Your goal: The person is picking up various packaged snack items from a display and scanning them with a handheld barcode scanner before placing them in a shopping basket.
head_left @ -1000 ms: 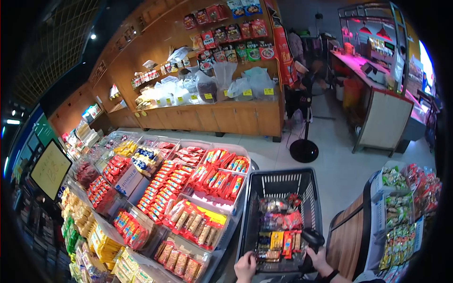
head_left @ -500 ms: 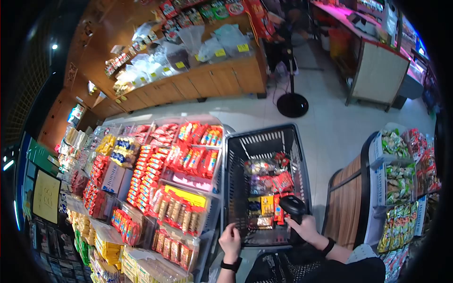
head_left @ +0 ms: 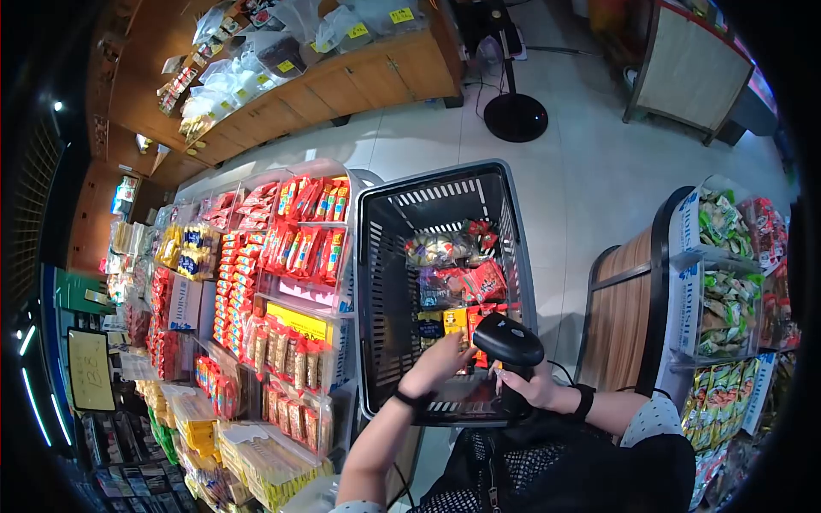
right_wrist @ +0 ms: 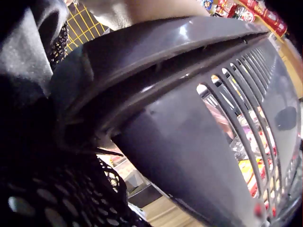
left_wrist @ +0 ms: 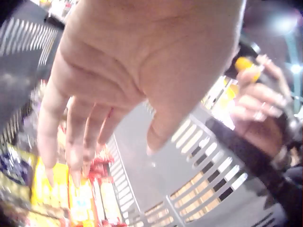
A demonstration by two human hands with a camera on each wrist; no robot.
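Note:
A dark grey shopping basket (head_left: 368,256) holds several snack packets, red ones (head_left: 479,280) in the middle and yellow ones (head_left: 456,320) nearer to me. My left hand (head_left: 445,350) reaches over the near rim into the basket, just above the yellow packets (left_wrist: 57,189). In the left wrist view the left hand (left_wrist: 111,158) has its fingers spread and straight and holds nothing. My right hand (head_left: 526,385) grips the handle of a black barcode scanner (head_left: 510,340) at the basket's near right corner. The right wrist view shows only the basket wall (right_wrist: 189,142) close up.
A display stand of red and yellow snack packs (head_left: 291,256) stands directly left of the basket. A curved wooden rack (head_left: 629,316) with green snack bags (head_left: 727,299) is on the right. A black fan base (head_left: 515,117) sits on the tiled floor beyond.
My left hand has left the basket's near rim and reached inside over the yellow packets. The head view has tilted down. My right hand still holds the scanner.

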